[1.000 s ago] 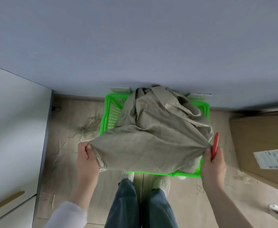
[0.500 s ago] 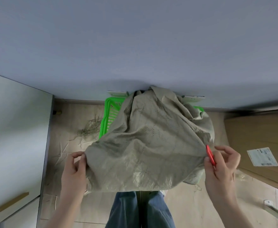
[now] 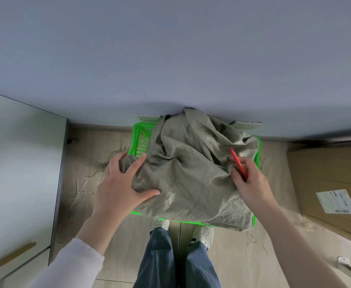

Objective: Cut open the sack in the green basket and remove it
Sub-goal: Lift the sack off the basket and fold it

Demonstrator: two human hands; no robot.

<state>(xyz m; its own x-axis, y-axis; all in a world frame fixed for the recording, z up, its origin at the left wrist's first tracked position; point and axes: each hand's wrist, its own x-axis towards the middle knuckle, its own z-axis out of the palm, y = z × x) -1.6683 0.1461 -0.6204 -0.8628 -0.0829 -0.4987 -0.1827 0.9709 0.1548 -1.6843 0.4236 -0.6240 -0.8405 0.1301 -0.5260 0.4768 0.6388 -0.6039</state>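
A crumpled grey-beige woven sack point(image 3: 191, 169) lies heaped over the green plastic basket point(image 3: 139, 140) on the floor against the wall. It covers most of the basket. My left hand point(image 3: 122, 181) grips a bunched fold at the sack's left edge, thumb spread across the fabric. My right hand point(image 3: 250, 181) is on the sack's right side and holds a thin red cutter point(image 3: 238, 163) that points up and away from me. Whether the right fingers also pinch the fabric is hidden.
A white cabinet point(image 3: 19, 173) stands close on the left. A cardboard box point(image 3: 328, 183) with a label sits on the right. Loose fibre strands point(image 3: 106, 163) litter the wooden floor left of the basket. My legs and shoes point(image 3: 178, 246) are just in front of the basket.
Both hands have moved inward and lowered the spread sack back onto the basket. The left hand went from pinching the edge to gathering a fold.
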